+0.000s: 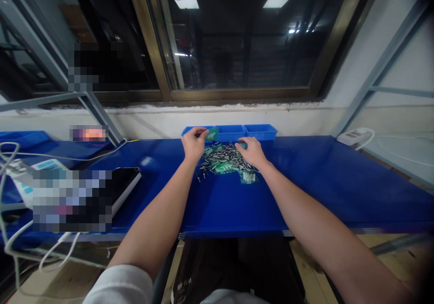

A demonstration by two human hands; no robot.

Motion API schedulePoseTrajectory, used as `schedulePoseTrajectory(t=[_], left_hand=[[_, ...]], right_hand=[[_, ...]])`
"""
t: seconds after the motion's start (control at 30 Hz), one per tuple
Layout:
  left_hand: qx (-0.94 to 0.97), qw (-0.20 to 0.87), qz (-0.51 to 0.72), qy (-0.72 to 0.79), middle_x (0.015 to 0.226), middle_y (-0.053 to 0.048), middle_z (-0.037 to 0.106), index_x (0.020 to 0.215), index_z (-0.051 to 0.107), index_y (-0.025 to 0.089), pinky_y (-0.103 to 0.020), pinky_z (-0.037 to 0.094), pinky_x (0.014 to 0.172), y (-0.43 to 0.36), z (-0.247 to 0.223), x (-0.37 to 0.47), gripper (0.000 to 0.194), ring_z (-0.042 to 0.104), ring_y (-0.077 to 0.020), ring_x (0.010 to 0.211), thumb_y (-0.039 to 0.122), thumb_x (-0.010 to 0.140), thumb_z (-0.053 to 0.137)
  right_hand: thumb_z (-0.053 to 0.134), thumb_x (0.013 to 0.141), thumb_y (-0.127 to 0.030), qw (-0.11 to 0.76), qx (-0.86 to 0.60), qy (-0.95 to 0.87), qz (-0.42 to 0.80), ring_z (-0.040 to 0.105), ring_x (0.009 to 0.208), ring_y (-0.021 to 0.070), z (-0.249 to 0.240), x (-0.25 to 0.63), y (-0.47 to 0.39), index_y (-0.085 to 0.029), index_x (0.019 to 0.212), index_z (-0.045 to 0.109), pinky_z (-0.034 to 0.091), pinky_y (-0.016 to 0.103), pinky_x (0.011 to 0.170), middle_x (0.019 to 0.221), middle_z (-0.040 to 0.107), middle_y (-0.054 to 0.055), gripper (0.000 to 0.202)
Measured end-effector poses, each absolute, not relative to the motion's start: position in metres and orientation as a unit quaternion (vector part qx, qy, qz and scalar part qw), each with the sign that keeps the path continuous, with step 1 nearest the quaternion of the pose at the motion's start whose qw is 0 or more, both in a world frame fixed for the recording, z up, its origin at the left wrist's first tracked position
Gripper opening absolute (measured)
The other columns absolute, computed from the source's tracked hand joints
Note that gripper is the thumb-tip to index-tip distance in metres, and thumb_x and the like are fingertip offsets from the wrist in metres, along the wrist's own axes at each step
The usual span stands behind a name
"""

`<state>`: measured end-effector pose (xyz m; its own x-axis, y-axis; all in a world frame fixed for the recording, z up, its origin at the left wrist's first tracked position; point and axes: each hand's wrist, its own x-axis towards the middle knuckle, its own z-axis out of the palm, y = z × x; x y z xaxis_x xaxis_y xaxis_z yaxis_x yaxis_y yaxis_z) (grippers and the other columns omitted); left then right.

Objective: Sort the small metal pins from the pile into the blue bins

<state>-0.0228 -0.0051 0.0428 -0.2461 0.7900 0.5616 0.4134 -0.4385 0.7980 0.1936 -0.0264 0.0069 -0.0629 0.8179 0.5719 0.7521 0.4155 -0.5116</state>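
Observation:
My left hand [194, 144] is closed in a pinch on a small green packet [213, 134], held up in front of the blue bins. At the right edge of the pile, my right hand [253, 151] is curled, with a bit of a green packet [243, 145] showing between its thumb and fingers. Between both hands lies a heap of thin metal pieces [228, 154] that look like pop rivets. Several green packets [224, 167] lie among them, and one packet [248, 177] rests at the front right of the heap. A few loose pieces lie at the left.
Joined blue bins [260, 132] stand behind the heap against the wall. The blue table [233, 209] runs wide to both sides. On the left are a dark-screened device [127, 180], partly blurred out, and white cables. A white power strip [352, 136] lies at the right.

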Motion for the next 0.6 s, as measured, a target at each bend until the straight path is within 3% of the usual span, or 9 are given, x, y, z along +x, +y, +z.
schedulePoseTrajectory(t=[0.13,0.27,0.37,0.5,0.6], left_hand=[[0.598,0.261,0.624,0.429,0.070,-0.002,0.066,0.079,0.066,0.014,-0.023,0.046,0.060,-0.008,0.038,-0.005,0.026,0.060,-0.0131,0.064,0.037,0.066,0.070],[0.585,0.360,0.615,0.388,0.063,-0.001,0.063,0.078,0.064,0.014,-0.023,0.043,0.054,-0.009,0.029,0.009,0.033,0.055,-0.0106,0.055,0.039,0.060,0.075],[0.569,0.418,0.594,0.386,0.069,-0.002,0.064,0.087,0.064,0.014,-0.024,0.044,0.056,-0.010,0.026,0.013,0.040,0.056,-0.0117,0.059,0.039,0.059,0.077],[0.582,0.455,0.556,0.379,0.073,-0.003,0.065,0.080,0.065,0.014,-0.030,0.048,0.069,-0.010,0.023,0.013,0.034,0.060,-0.0148,0.067,0.027,0.052,0.080],[0.613,0.413,0.567,0.363,0.082,-0.005,0.067,0.067,0.066,0.014,-0.035,0.048,0.080,-0.007,0.020,0.011,0.017,0.062,-0.0182,0.079,0.021,0.055,0.076]], right_hand=[[0.058,0.076,-0.048,0.485,-0.487,-0.710,0.153,0.059,0.078,0.0195,0.010,0.187,-0.030,-0.016,0.112,0.058,0.045,0.033,0.073,0.091,0.068,0.007,0.048],[0.058,0.074,-0.045,0.498,-0.454,-0.691,0.262,0.057,0.058,0.0153,0.011,0.185,-0.030,-0.015,0.075,0.063,0.043,0.028,0.060,0.061,0.063,0.003,0.030],[0.061,0.070,-0.044,0.524,-0.465,-0.650,0.296,0.050,0.046,0.0123,0.010,0.187,-0.027,-0.016,0.064,0.058,0.038,0.026,0.051,0.049,0.055,-0.001,0.028],[0.063,0.069,-0.042,0.536,-0.462,-0.637,0.307,0.049,0.045,0.0115,0.007,0.188,-0.024,-0.016,0.066,0.060,0.037,0.025,0.049,0.047,0.055,-0.001,0.026],[0.063,0.069,-0.037,0.534,-0.459,-0.632,0.324,0.052,0.045,0.0125,0.006,0.186,-0.023,-0.014,0.087,0.065,0.041,0.026,0.049,0.053,0.061,0.001,0.029]])
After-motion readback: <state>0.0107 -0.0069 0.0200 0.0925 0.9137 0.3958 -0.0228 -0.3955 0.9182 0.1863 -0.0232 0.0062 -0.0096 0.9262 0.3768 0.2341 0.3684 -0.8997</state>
